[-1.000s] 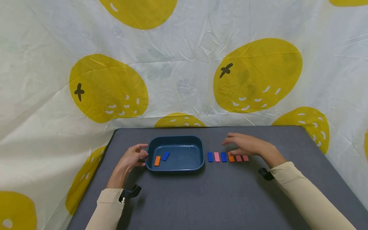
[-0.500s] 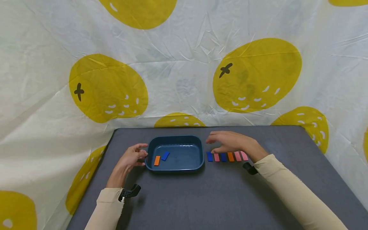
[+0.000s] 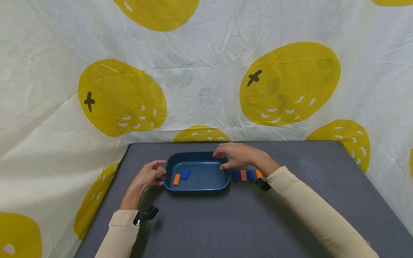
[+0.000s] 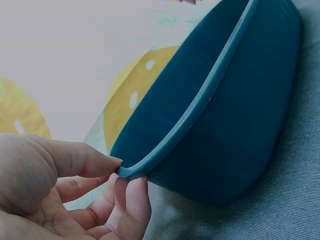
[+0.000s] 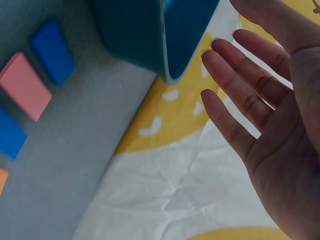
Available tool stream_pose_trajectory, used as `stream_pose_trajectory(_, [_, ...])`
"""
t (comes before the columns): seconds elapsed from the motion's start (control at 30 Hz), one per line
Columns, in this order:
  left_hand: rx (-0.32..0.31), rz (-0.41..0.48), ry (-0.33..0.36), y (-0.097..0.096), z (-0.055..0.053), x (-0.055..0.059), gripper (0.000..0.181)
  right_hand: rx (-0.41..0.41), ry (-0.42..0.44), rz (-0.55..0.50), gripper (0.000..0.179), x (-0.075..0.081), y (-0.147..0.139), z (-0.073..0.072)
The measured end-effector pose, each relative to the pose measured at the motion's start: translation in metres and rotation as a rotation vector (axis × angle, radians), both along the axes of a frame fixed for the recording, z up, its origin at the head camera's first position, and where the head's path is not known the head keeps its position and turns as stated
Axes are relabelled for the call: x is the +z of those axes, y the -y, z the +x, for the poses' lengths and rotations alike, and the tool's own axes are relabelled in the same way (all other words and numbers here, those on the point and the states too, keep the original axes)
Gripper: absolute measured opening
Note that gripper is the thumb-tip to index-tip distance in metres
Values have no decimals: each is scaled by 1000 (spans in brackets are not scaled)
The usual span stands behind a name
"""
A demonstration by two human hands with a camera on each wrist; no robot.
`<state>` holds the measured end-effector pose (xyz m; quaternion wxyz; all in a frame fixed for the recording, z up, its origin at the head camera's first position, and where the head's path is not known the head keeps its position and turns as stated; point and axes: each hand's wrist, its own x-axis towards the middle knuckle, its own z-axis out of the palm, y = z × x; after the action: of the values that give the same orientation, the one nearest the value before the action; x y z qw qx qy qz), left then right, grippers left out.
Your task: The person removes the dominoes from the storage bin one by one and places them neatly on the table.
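My left hand (image 3: 150,175) pinches the left rim of a dark blue rectangular tray (image 3: 203,177). In the left wrist view, thumb and fingertips (image 4: 136,197) grip the tray's rim (image 4: 192,112). Inside the tray, at its left, lie an orange tile (image 3: 176,179) and a blue tile (image 3: 185,174). Over the tray's right edge hovers my right hand (image 3: 240,156). Its fingers (image 5: 240,90) are spread and hold nothing in the right wrist view. Right of the tray stands a row: a blue tile (image 3: 236,175), a pink tile (image 3: 243,175), another blue tile (image 3: 251,175) and an orange tile (image 3: 259,174).
Everything stands on a grey cloth-covered table (image 3: 200,225). Behind it hangs a white curtain (image 3: 200,96) printed with yellow fruit. My right forearm and sleeve (image 3: 309,204) pass over the right end of the tile row and hide part of it.
My right hand has moved left, from above the tile row to the tray's right edge. Two pink tiles at the row's right end are now hidden behind the right arm. The left hand stays put.
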<state>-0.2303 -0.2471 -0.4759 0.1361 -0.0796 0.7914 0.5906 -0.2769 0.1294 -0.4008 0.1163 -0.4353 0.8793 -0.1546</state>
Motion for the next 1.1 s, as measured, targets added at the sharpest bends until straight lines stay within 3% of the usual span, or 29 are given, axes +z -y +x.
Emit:
stream_pose_trajectory(0.47, [2, -2, 6, 0, 0, 1, 46, 31, 85, 27, 49, -13, 43, -13])
stream_pose_trajectory(1.1, [4, -4, 6, -1, 0, 2, 46, 103, 51, 147, 52, -17, 84, -20])
